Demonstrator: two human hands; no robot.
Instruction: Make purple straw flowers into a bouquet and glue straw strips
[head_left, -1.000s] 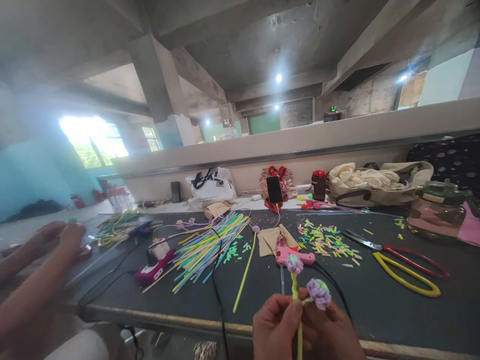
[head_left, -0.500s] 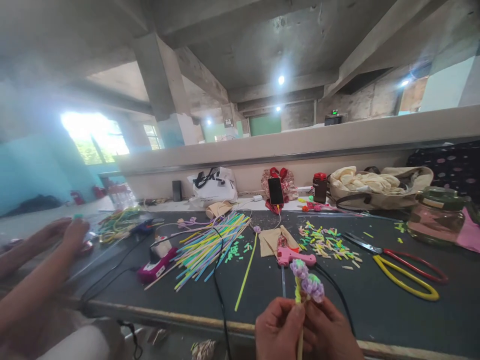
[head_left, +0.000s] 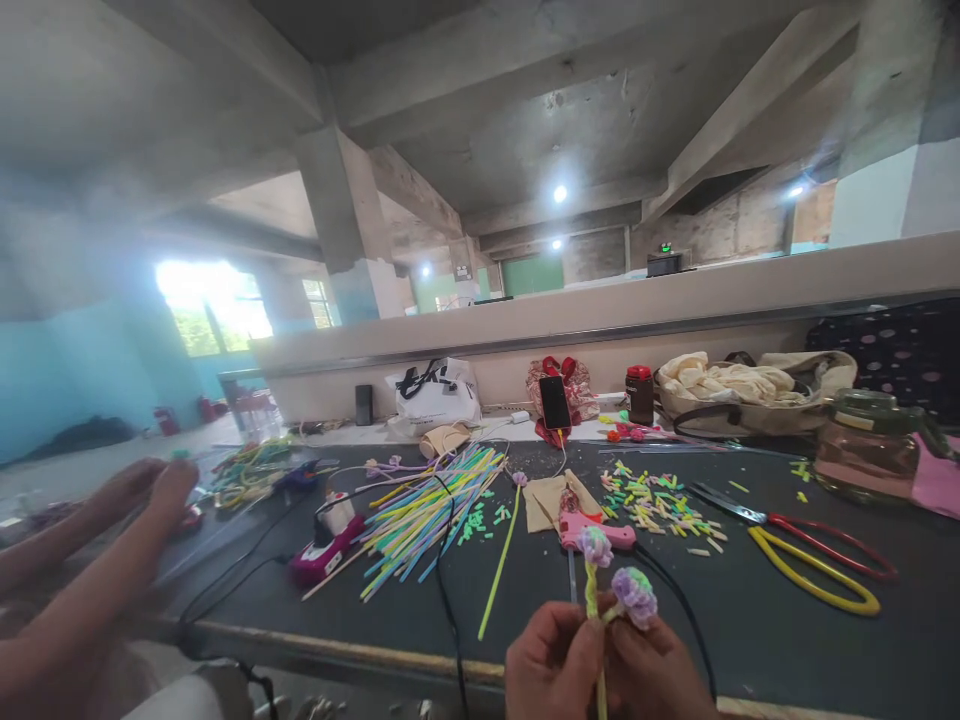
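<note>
Near the table's front edge, my left hand (head_left: 553, 660) pinches the yellow-green stem of a pipe-cleaner flower (head_left: 595, 547), purple with a mint top. Beside it, my right hand (head_left: 654, 668) is closed on the short stem of a second purple and mint flower (head_left: 634, 592). The stems meet between my fingertips, and a length of stem runs down below them. Just beyond the flowers lies a pink glue gun (head_left: 604, 531) on a beige cloth or paper piece (head_left: 541, 503). Left of my hands, a single yellow-green pipe cleaner (head_left: 501, 565) with a small purple tip lies on the table.
Left lies a pile of pipe cleaners (head_left: 431, 520) and a purple power strip (head_left: 326, 555). Cut pieces (head_left: 652, 500), large scissors (head_left: 806, 550) and a jar (head_left: 862, 445) are on the right. A black cable (head_left: 444, 570) crosses the table edge. A co-worker's arms (head_left: 112, 570) reach in at far left.
The two flower heads have moved apart; the right one now leans outward and lower, with its short stem showing. The view has tilted slightly upward.
</note>
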